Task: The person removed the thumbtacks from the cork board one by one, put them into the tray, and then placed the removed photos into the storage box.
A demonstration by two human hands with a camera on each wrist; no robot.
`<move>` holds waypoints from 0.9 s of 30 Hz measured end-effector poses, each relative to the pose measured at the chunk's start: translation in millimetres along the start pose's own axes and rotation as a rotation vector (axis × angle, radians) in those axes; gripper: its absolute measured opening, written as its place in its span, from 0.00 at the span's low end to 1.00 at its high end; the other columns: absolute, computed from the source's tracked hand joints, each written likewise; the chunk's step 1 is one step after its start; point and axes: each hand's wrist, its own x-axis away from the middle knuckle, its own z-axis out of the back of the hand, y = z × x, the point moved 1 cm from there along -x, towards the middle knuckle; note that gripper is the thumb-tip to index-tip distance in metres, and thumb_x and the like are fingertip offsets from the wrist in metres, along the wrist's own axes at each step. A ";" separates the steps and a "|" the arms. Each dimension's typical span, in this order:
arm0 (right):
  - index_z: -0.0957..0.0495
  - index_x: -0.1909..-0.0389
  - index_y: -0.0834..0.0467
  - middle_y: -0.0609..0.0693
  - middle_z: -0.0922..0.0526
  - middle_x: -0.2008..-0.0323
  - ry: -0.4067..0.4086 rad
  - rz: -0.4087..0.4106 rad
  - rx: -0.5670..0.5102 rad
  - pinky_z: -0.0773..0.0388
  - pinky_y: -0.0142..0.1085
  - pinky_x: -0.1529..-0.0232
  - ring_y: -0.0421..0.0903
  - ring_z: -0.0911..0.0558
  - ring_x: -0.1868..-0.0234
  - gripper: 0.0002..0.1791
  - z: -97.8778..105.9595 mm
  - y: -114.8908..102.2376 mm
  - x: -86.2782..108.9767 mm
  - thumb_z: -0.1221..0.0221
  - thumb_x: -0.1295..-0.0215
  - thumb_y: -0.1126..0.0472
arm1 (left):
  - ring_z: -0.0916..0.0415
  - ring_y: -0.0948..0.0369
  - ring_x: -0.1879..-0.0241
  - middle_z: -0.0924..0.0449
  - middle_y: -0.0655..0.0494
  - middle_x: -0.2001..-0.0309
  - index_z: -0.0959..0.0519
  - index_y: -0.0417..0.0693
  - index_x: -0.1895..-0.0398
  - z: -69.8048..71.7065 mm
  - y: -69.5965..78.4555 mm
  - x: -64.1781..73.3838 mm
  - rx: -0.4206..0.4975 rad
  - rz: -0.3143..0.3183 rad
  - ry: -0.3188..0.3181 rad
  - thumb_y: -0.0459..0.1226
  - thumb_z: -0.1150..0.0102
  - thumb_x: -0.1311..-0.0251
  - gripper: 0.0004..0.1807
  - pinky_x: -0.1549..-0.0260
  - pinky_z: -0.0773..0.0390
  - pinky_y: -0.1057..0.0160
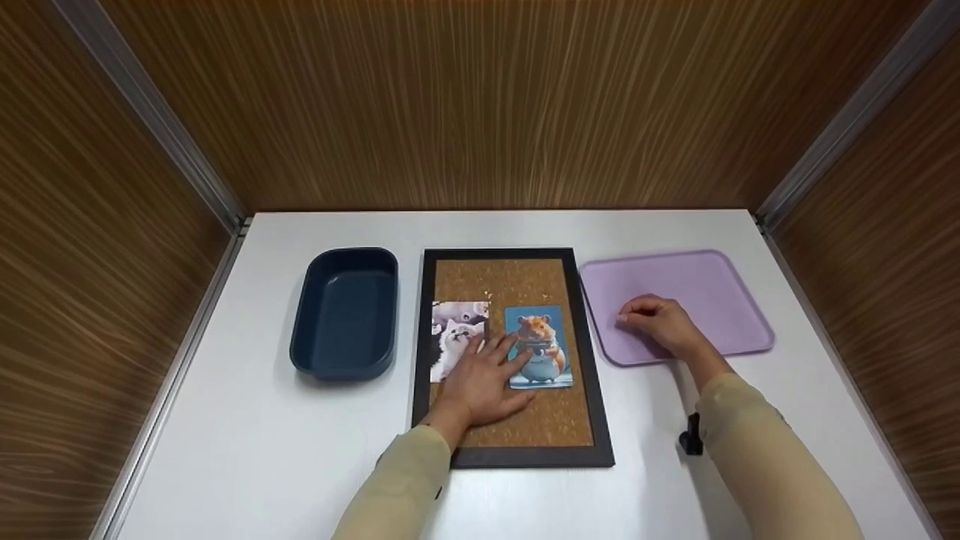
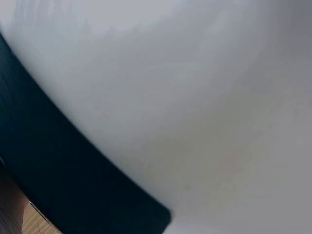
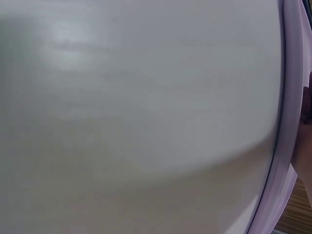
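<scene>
My left hand [image 1: 484,382] lies palm down with spread fingers on the cork board [image 1: 517,431]. Its fingers overlap the edges of two picture cards. The left one, a kitten card [image 1: 450,337], is partly covered by this hand; the hamster card [image 1: 540,352], on blue, lies right of it. Small gold-coloured bits [image 1: 487,294] show by the cards' top edges. Over the purple tray [image 1: 712,300], my right hand [image 1: 664,322] has curled fingers, thumb and forefinger tips together. I cannot tell whether something tiny sits between them. Only the tray's rim and part of the right hand show in the right wrist view.
A dark blue dish [image 1: 345,315] stands left of the board. The board's black frame [image 1: 532,457] reaches close to the tray's left edge. A small black object [image 1: 691,436] appears beside the right sleeve. Wood-grain panels [image 1: 480,105] enclose the white table [image 1: 247,450] at back and sides.
</scene>
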 end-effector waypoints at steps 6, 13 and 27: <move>0.20 0.59 0.76 0.71 0.23 0.54 -0.004 0.005 -0.046 0.31 0.31 0.57 0.57 0.27 0.53 0.13 -2.0 -1.0 -0.5 0.34 0.41 0.70 | 0.45 0.55 0.28 0.45 0.56 0.25 0.41 0.71 0.26 -0.7 -1.1 0.5 -0.009 -0.010 0.003 0.74 0.74 0.41 0.42 0.32 0.48 0.44; 0.21 0.60 0.76 0.72 0.23 0.55 -0.010 0.034 -0.040 0.32 0.34 0.54 0.61 0.27 0.52 0.12 -2.7 -0.8 0.8 0.35 0.41 0.71 | 0.46 0.54 0.28 0.45 0.56 0.25 0.42 0.70 0.25 -0.9 -0.3 0.0 -0.018 -0.015 0.000 0.74 0.75 0.41 0.43 0.32 0.48 0.44; 0.20 0.59 0.75 0.71 0.22 0.54 -0.003 0.048 -0.001 0.32 0.33 0.54 0.61 0.27 0.52 0.13 -4.0 0.9 0.2 0.34 0.41 0.69 | 0.47 0.54 0.27 0.47 0.57 0.25 0.44 0.71 0.25 -1.2 0.3 0.2 -0.014 -0.004 -0.019 0.74 0.76 0.41 0.43 0.31 0.50 0.44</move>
